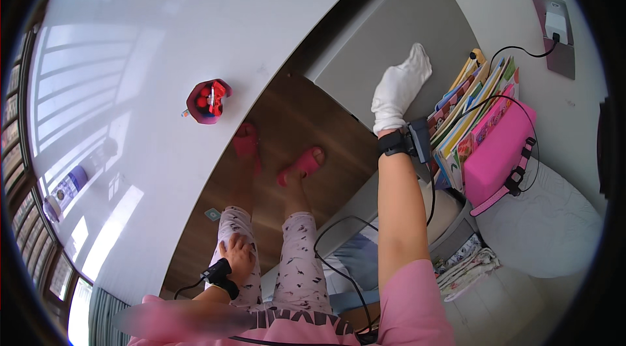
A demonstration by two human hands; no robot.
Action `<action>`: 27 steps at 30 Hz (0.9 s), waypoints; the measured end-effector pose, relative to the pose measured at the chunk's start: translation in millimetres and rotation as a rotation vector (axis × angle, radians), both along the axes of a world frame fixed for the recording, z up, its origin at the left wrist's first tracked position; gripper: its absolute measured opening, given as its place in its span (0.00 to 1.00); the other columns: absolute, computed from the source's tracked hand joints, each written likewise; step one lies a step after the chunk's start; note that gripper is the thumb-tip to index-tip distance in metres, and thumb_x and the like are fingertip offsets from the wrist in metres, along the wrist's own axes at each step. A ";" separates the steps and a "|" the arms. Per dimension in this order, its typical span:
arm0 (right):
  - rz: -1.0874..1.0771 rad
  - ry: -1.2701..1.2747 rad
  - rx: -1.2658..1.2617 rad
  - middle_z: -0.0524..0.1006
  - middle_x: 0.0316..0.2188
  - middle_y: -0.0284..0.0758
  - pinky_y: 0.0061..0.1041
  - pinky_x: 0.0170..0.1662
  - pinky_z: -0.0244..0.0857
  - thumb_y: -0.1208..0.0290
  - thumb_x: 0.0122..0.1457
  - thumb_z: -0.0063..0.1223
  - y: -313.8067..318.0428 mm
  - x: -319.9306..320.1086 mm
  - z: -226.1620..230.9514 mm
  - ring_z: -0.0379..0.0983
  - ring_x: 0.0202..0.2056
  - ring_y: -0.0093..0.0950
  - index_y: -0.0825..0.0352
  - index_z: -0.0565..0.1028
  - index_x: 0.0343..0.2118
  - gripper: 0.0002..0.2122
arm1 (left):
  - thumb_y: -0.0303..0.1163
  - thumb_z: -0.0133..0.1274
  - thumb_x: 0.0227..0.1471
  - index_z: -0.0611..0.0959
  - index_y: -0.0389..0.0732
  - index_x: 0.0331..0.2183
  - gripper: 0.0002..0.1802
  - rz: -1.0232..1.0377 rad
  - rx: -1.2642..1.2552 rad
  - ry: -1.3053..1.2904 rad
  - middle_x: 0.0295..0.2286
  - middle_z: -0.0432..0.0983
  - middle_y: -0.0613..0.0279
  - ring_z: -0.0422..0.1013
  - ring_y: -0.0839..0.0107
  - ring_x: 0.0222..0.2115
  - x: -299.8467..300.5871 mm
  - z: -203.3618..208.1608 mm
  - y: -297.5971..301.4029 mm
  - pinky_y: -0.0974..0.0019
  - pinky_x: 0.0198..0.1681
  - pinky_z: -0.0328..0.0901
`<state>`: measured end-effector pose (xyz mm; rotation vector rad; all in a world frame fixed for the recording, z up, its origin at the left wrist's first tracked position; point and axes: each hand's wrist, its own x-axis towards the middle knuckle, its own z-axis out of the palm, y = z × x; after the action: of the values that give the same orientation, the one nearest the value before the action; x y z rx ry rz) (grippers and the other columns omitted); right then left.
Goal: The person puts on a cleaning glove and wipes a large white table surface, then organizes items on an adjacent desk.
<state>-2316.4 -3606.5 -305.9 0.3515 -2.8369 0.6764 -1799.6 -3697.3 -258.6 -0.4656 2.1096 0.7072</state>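
My right arm stretches forward over a grey box-like cabinet (pixel 398 7). A white sock-like cover (pixel 401 85) is pulled over my right hand down to the wrist, and it lies on or just above the cabinet's top. Its outline is long and narrows at the tip; the fingers inside are hidden. A black strap with a small grey device (pixel 418 140) circles that wrist. My left hand (pixel 238 259) rests on my left thigh, fingers spread, holding nothing. Another black wrist device (pixel 218 274) is strapped there.
A white glossy table (pixel 163 33) holds a dark red cup (pixel 203 101) with red items inside and a plastic bottle (pixel 65 193). Right of the cabinet stand several books (pixel 456 118), a pink case (pixel 499 147) and a round stool (pixel 544 222). A cable runs to a wall plug (pixel 555 25).
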 end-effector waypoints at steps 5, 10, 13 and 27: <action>0.892 -0.259 0.027 0.69 0.46 0.39 0.31 0.59 0.52 0.87 0.46 0.41 -92.2 113.8 18.4 0.60 0.53 0.36 0.70 0.67 0.48 0.22 | 0.32 0.50 0.39 0.81 0.46 0.28 0.09 0.113 0.013 0.020 0.44 0.69 0.64 0.55 0.64 0.54 3.8 1.1 -3.9 0.41 0.53 0.49; 0.150 -0.047 0.021 0.61 0.53 0.47 0.34 0.62 0.47 0.85 0.54 0.31 8.7 42.0 23.9 0.55 0.57 0.38 0.74 0.60 0.54 0.22 | 0.32 0.49 0.41 0.81 0.45 0.31 0.11 0.090 0.030 0.030 0.45 0.69 0.64 0.55 0.65 0.54 -9.4 1.5 -1.9 0.40 0.52 0.49; 0.021 0.157 0.270 0.67 0.45 0.46 0.37 0.61 0.48 0.84 0.50 0.39 20.7 27.7 3.5 0.59 0.53 0.41 0.77 0.64 0.46 0.18 | 0.33 0.49 0.41 0.81 0.45 0.31 0.11 0.090 0.020 0.028 0.46 0.69 0.64 0.55 0.65 0.54 -6.2 -1.5 6.0 0.40 0.53 0.49; 0.346 0.165 0.171 0.68 0.45 0.49 0.36 0.55 0.55 0.82 0.50 0.38 -60.8 24.1 5.5 0.61 0.50 0.44 0.76 0.67 0.43 0.16 | 0.34 0.50 0.41 0.81 0.44 0.33 0.13 0.090 0.038 -0.003 0.45 0.69 0.64 0.55 0.65 0.54 -5.6 -4.8 -2.7 0.41 0.54 0.49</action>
<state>-2292.3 -3667.4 -300.4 0.8980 -2.7048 0.4364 -1805.2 -3700.0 -263.4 -0.5424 2.0794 0.7962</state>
